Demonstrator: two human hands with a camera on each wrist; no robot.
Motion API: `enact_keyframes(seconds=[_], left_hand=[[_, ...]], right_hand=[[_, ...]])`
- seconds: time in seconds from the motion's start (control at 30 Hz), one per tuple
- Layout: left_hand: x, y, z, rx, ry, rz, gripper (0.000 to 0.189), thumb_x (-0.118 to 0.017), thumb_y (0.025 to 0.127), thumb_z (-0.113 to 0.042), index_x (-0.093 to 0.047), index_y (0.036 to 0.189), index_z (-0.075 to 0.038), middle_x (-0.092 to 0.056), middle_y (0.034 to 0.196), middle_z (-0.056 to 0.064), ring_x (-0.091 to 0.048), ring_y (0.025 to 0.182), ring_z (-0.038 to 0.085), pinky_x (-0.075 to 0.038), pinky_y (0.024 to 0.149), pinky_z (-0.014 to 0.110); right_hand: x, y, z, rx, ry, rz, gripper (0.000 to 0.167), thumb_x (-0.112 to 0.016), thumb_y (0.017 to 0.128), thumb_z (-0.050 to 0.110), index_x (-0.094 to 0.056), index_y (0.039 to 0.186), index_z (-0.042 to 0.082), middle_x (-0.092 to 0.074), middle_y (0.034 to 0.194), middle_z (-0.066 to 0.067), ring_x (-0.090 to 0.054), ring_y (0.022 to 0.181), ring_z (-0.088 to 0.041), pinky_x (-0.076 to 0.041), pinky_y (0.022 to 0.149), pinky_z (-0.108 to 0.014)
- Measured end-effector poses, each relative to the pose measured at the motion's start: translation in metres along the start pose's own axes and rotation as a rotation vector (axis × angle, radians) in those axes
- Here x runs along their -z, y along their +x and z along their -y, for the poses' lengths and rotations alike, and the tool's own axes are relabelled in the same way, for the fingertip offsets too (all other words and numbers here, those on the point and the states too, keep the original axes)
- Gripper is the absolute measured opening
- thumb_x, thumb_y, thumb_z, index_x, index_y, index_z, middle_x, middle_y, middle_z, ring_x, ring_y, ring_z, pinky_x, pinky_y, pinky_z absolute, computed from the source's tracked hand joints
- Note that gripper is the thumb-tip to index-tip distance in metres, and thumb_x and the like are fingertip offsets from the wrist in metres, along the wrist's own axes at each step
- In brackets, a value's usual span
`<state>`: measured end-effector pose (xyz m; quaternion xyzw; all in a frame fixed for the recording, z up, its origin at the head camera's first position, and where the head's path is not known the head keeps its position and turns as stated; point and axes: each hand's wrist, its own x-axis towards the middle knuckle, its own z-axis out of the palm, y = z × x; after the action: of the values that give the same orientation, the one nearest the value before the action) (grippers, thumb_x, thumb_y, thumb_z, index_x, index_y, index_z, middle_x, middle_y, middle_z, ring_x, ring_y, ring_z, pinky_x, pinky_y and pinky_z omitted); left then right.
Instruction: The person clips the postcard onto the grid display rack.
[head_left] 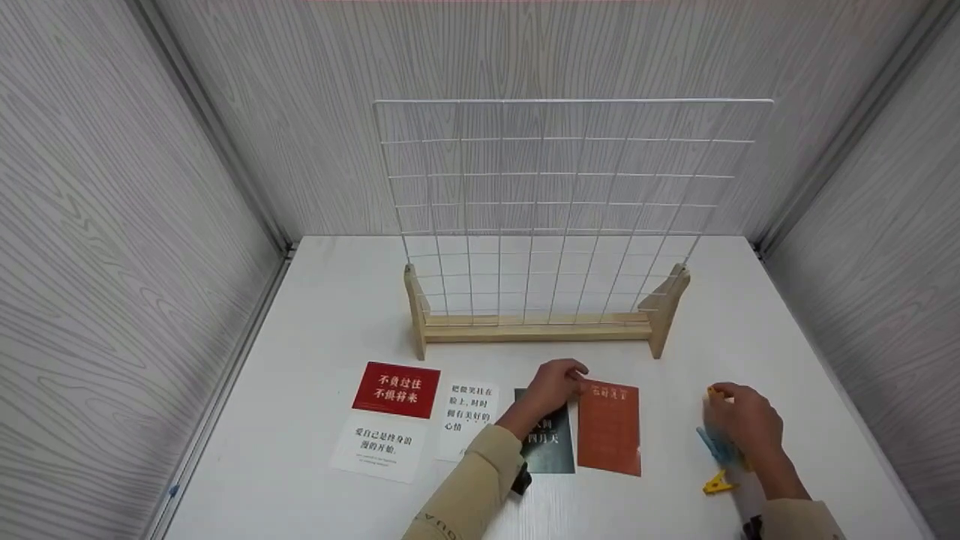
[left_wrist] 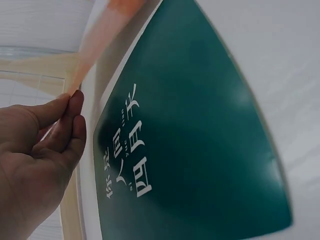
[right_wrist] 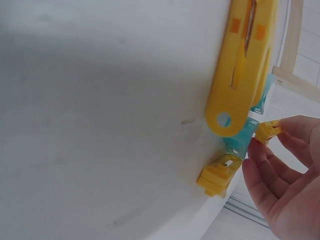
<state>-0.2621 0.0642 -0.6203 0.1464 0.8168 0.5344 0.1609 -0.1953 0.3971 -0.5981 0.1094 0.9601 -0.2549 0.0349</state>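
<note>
My left hand (head_left: 553, 386) pinches the upper left corner of an orange-red card (head_left: 609, 427), which shows as a blurred orange strip in the left wrist view. Beneath that forearm, partly covered by it, lies a dark green card (head_left: 551, 450) with white characters. On the right, my right hand (head_left: 750, 424) pinches a small yellow clip (right_wrist: 269, 130) between thumb and fingers. Close by that hand are blue clips (head_left: 720, 448) and another yellow clip (head_left: 718, 484). A yellow clip (right_wrist: 235, 75) looms large in the right wrist view.
A white wire grid (head_left: 536, 180) stands upright in a wooden base (head_left: 536, 332) behind the cards. To the left lie a red card (head_left: 396, 390), a white card (head_left: 379, 450) below it and another white card (head_left: 466, 420). Wood-grain panels (head_left: 112, 262) enclose the white table (head_left: 300, 337).
</note>
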Motion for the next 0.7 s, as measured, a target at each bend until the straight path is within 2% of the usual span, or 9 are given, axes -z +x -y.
enact_keyframes(seconds=[0.07, 0.3, 0.53, 0.7], left_hand=[[0.0003, 0.0009, -0.0011, 0.012, -0.001, 0.001, 0.024, -0.065, 0.097, -0.007, -0.069, 0.12, -0.003, -0.071, 0.106, 0.006, -0.068, 0.09, 0.013, -0.056, 0.077, 0.028], [0.0019, 0.0037, -0.0004, 0.003, 0.019, -0.022, 0.019, -0.068, 0.096, -0.013, -0.074, 0.112, -0.005, -0.073, 0.102, 0.004, -0.066, 0.088, 0.009, -0.055, 0.077, 0.028], [0.0018, 0.0027, 0.0003, 0.001, 0.009, -0.037, 0.016, -0.067, 0.097, -0.014, -0.075, 0.109, -0.007, -0.073, 0.101, 0.002, -0.065, 0.088, 0.008, -0.054, 0.078, 0.028], [0.001, 0.0012, -0.0001, 0.007, -0.002, -0.039, 0.014, -0.067, 0.097, -0.014, -0.075, 0.107, -0.009, -0.073, 0.1, 0.001, -0.064, 0.088, 0.008, -0.054, 0.079, 0.029]], right_hand=[[0.0005, -0.0002, 0.0008, 0.002, 0.005, -0.025, 0.048, -0.048, 0.104, 0.037, -0.063, 0.128, -0.001, -0.062, 0.128, -0.029, -0.063, 0.097, -0.039, -0.051, 0.075, -0.05], [-0.0022, 0.0, 0.0025, -0.033, 0.043, -0.075, 0.055, -0.04, 0.104, 0.048, -0.066, 0.121, 0.002, -0.068, 0.117, -0.023, -0.062, 0.088, -0.03, -0.045, 0.072, -0.042], [-0.0043, 0.0004, 0.0054, -0.061, 0.101, -0.091, 0.057, -0.037, 0.104, 0.051, -0.066, 0.12, 0.004, -0.067, 0.12, -0.022, -0.061, 0.094, -0.032, -0.046, 0.08, -0.049], [-0.0058, 0.0, 0.0094, -0.087, 0.144, -0.084, 0.061, -0.036, 0.104, 0.057, -0.066, 0.12, 0.006, -0.067, 0.12, -0.021, -0.06, 0.096, -0.032, -0.044, 0.082, -0.049]])
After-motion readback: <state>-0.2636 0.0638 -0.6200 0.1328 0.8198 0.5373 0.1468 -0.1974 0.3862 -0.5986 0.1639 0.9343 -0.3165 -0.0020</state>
